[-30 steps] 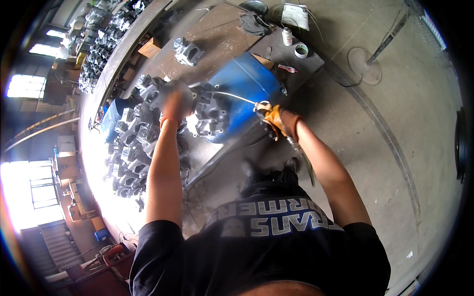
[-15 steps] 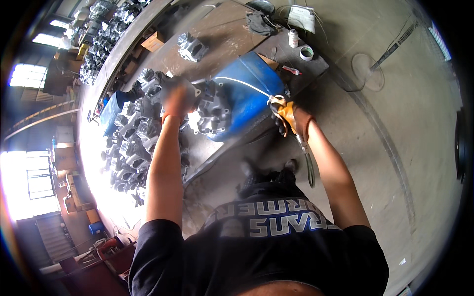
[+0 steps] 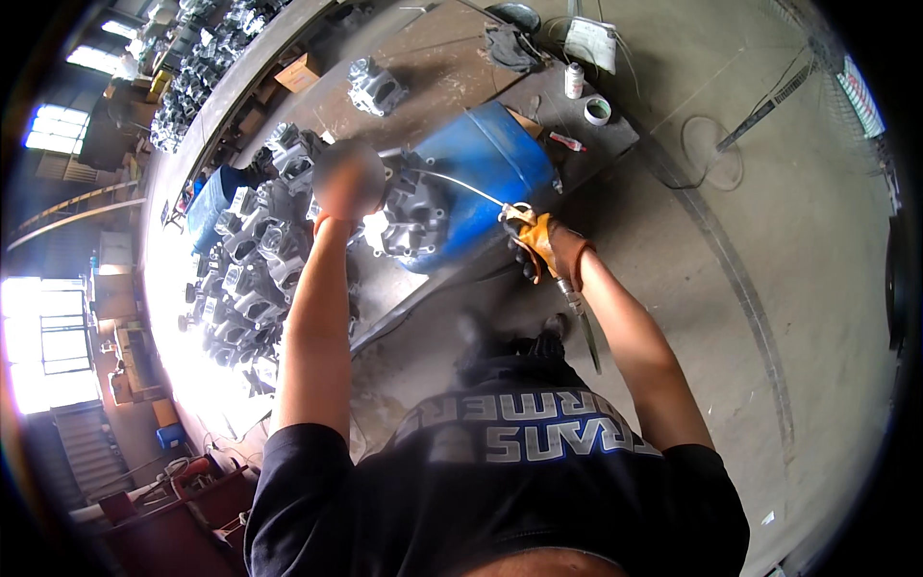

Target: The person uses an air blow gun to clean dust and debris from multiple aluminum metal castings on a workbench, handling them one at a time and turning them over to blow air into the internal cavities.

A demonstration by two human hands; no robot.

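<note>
In a gloved grip, my right hand (image 3: 552, 246) holds an air blow gun (image 3: 520, 211) with a long thin curved nozzle; a hose hangs from its lower end. The nozzle tip reaches toward a grey metal casting (image 3: 415, 219), which rests by a blue plastic piece (image 3: 492, 154) on the bench. My left hand (image 3: 346, 190), in an orange-cuffed glove, is at the casting's left side. A blur covers its fingers, so its grip is hidden. Several similar castings (image 3: 255, 279) are massed to the left of it.
One separate casting (image 3: 374, 87) stands farther back on the bench (image 3: 433, 48). At the bench's right end are a white bottle (image 3: 574, 81), a tape roll (image 3: 596, 112) and a dark cloth (image 3: 510, 48). A cardboard box (image 3: 298, 72) sits at the back left.
My right hand has moved left and slightly down with the blow gun, bringing its nozzle closer over the casting. My left hand stays at about the same place.
</note>
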